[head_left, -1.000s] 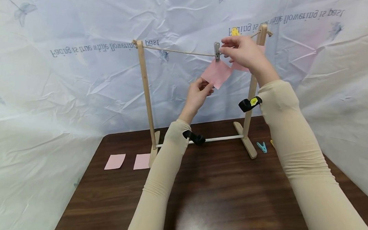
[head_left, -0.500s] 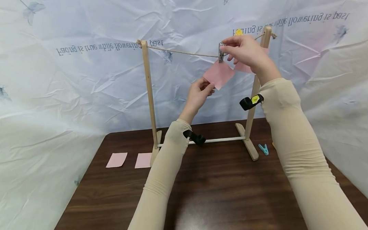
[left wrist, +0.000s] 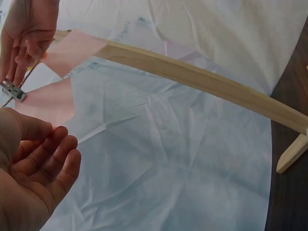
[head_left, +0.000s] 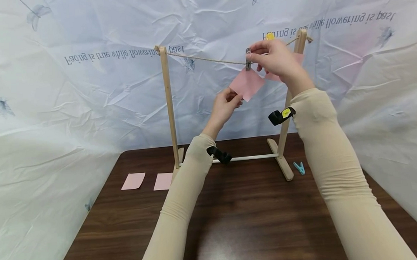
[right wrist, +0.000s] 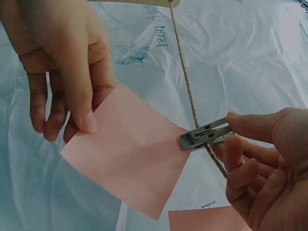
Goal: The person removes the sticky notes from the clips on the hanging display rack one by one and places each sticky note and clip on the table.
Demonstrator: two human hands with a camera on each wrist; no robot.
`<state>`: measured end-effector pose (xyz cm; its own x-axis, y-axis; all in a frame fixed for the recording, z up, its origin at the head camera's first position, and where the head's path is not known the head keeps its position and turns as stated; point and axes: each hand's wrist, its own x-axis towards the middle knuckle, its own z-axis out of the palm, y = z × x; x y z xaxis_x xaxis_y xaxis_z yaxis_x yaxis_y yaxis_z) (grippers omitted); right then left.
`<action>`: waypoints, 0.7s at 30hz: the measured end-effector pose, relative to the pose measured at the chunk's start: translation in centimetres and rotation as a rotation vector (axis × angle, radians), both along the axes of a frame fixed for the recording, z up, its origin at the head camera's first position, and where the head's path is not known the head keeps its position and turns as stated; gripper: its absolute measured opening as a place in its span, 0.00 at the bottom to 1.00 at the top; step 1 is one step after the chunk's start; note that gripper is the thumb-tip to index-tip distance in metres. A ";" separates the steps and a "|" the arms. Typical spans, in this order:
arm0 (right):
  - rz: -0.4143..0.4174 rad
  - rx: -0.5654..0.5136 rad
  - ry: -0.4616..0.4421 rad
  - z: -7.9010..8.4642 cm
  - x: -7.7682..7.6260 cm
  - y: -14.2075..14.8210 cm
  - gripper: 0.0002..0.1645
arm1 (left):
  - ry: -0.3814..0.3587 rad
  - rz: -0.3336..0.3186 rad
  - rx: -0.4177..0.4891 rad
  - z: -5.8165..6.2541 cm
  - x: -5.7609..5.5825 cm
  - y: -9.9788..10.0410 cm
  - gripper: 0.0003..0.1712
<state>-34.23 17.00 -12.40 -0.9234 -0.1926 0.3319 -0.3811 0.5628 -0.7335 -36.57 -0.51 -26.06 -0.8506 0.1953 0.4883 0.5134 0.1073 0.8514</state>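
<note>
A grey clothespin (right wrist: 204,134) sits across the twine line (head_left: 209,60), with one corner of a pink paper square (head_left: 247,84) in its jaws. My right hand (head_left: 277,59) pinches the upper handle ends of that clothespin between thumb and fingers. Lower down, my left hand (head_left: 225,106) pinches the edge of the same square, near its lower left side. The thumb lies on the paper's front in the right wrist view. Another pink square (head_left: 273,76) hangs to the right, partly hidden behind my right hand, below a yellow clothespin (head_left: 270,36).
The wooden stand (head_left: 167,104) holds the line between two posts. Two pink squares (head_left: 133,181) lie on the dark table (head_left: 240,218) at the left, one partly behind my left sleeve. A blue clothespin (head_left: 299,168) lies by the stand's right foot. Printed white sheeting (head_left: 106,99) hangs behind.
My right fingers have come onto the grey clothespin's handles from beside it, and it has tilted slightly. My left hand keeps its pinch on the paper. The head view has shifted a little.
</note>
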 end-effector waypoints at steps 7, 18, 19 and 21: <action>-0.057 -0.015 0.073 -0.4 -0.1 -0.4 0.27 | -0.013 -0.004 0.013 0.5 0.1 -0.3 0.11; -0.092 -0.152 0.218 -1.1 -0.3 -0.6 0.19 | -0.024 -0.017 0.043 0.5 -0.1 -0.5 0.12; -0.093 -0.159 0.233 -1.2 -0.3 -0.6 0.18 | -0.025 -0.017 0.044 0.5 -0.1 -0.6 0.12; -0.092 -0.174 0.262 -1.3 -0.3 -0.4 0.18 | -0.024 -0.021 0.048 0.5 -0.1 -0.6 0.11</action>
<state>-34.57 16.58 -13.70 -0.8129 -0.0317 0.5815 -0.5231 0.4786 -0.7052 -36.67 -1.13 -25.58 -0.8584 0.1898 0.4766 0.4941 0.0558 0.8676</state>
